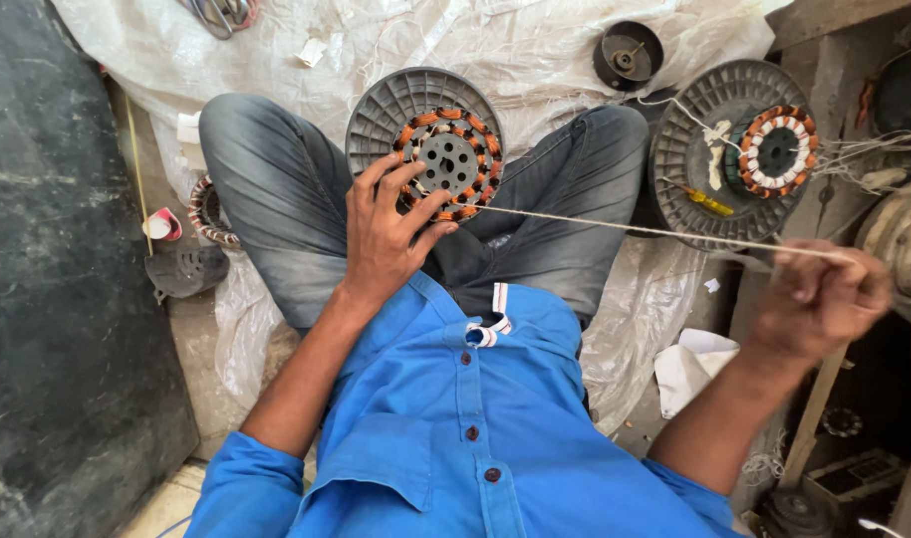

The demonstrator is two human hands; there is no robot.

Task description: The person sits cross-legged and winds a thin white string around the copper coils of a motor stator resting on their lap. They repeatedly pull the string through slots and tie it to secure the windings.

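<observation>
I sit cross-legged in a blue shirt and grey jeans. A round motor stator [445,164] with orange copper windings lies on a grey ribbed plastic spool [390,105] in my lap. My left hand [384,234] presses on the stator's near left edge, fingers spread over the coils. A pale string [635,231] runs taut from the stator to my right hand [816,299], which is pinched shut on the string out to the right and looks motion-blurred.
A second wound stator [776,149] rests on another grey spool [714,110] at right, with a yellow tool [709,202] on it. A small black motor part [627,55] lies behind on white plastic sheeting [495,40]. Another coil [208,211] and a dark slab [57,299] sit left.
</observation>
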